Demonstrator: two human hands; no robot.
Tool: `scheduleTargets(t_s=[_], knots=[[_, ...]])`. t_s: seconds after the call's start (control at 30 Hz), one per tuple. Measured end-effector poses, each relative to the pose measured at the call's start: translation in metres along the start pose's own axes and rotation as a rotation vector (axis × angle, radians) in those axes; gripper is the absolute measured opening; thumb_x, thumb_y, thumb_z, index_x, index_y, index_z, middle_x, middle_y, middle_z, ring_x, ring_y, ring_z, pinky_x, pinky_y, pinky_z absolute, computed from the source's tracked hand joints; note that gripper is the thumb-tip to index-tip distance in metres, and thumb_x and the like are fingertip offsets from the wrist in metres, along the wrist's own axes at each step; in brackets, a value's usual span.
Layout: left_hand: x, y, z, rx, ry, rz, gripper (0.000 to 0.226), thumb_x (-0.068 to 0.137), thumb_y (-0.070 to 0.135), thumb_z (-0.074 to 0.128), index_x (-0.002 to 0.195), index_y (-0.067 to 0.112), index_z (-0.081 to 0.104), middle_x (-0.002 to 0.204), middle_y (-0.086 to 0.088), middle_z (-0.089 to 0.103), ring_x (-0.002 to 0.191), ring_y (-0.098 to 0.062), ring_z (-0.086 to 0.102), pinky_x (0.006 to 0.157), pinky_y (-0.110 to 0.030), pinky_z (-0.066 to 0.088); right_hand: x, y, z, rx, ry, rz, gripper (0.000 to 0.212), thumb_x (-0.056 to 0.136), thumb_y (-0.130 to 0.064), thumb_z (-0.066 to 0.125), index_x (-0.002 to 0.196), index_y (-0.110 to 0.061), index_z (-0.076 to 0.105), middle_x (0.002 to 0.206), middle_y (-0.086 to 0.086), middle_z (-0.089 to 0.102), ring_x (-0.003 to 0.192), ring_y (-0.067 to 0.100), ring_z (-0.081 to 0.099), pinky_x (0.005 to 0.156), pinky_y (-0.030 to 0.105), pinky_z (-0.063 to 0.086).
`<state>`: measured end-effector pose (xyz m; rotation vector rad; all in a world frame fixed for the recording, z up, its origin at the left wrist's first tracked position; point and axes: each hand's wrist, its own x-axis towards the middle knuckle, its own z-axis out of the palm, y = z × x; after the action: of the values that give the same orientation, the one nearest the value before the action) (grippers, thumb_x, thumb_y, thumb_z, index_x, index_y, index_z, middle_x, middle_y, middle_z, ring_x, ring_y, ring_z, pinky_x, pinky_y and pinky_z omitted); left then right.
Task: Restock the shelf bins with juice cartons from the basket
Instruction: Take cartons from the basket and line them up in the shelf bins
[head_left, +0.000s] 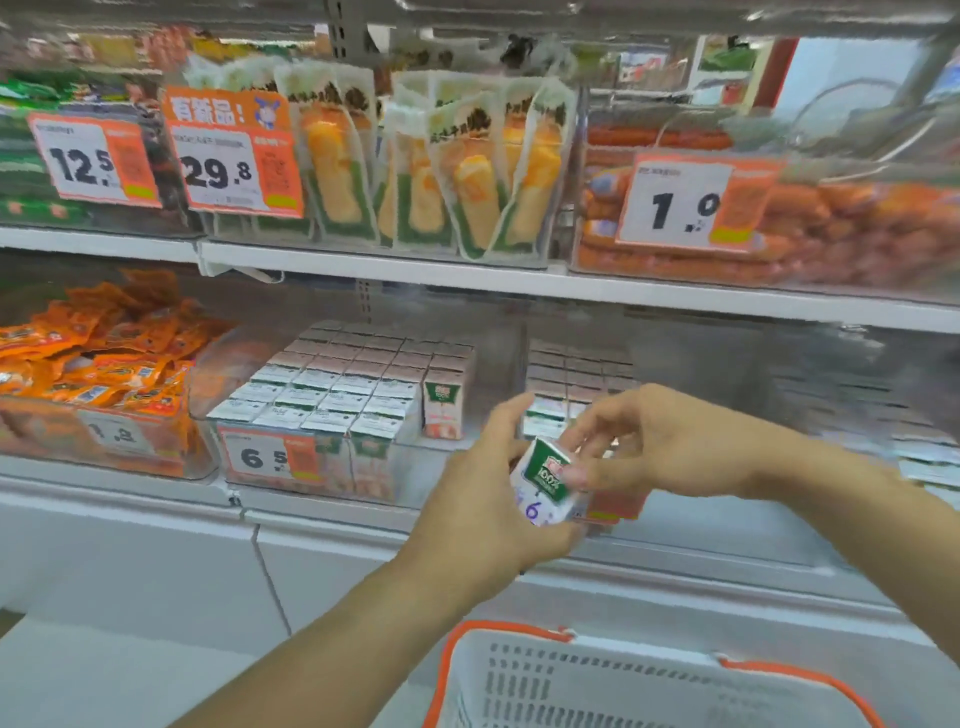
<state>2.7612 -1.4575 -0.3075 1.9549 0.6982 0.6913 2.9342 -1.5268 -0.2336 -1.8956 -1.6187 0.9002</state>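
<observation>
A small white and green juice carton is held tilted in front of the lower shelf. My left hand grips it from below and behind. My right hand pinches its top right corner with thumb and fingers. To the left, a clear shelf bin with a 6.5 price tag holds several rows of the same cartons. Behind my hands a second clear bin holds more cartons. The white basket with an orange rim sits at the bottom, below my arms; its inside is out of view.
Orange snack packets fill a bin at the lower left. The upper shelf carries corn packs and a bin of orange sausages behind price tags. A white cabinet front runs below the shelf.
</observation>
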Motion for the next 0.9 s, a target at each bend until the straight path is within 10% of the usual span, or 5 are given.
scheduleTargets(t_s=[0.43, 0.67, 0.9], knots=[[0.044, 0.066, 0.169, 0.187, 0.103, 0.577, 0.067, 0.079, 0.025, 0.078, 0.139, 0.017, 0.047, 0.131, 0.005, 0.052, 0.121, -0.007, 0.050, 0.103, -0.017, 0.038, -0.128, 0.146, -0.073, 0.355, 0.750, -0.135, 0.039, 0.069, -0.009, 0.083, 0.101, -0.019, 0.065, 0.104, 0.006, 0.070, 0.070, 0.021, 0.065, 0.064, 0.021, 0.055], [0.090, 0.075, 0.250, 0.455, -0.092, 0.548, 0.080, 0.086, 0.042, 0.069, 0.151, 0.015, 0.030, 0.156, -0.002, 0.029, 0.144, -0.019, 0.027, 0.117, -0.036, 0.029, -0.196, 0.239, -0.140, 0.190, 1.201, -0.118, 0.042, 0.080, -0.003, 0.079, 0.092, -0.040, 0.063, 0.095, -0.018, 0.069, 0.081, 0.007, 0.067, 0.077, 0.022, 0.055], [0.109, 0.067, 0.287, 0.469, -0.041, 0.497, 0.070, 0.085, 0.040, 0.073, 0.144, 0.016, 0.043, 0.160, 0.002, 0.023, 0.145, -0.015, 0.026, 0.114, -0.029, 0.029, -0.207, 0.292, -0.145, -0.042, 1.132, 0.066, 0.031, 0.081, -0.007, 0.079, 0.102, -0.027, 0.067, 0.104, -0.004, 0.069, 0.085, 0.022, 0.068, 0.072, 0.025, 0.056]])
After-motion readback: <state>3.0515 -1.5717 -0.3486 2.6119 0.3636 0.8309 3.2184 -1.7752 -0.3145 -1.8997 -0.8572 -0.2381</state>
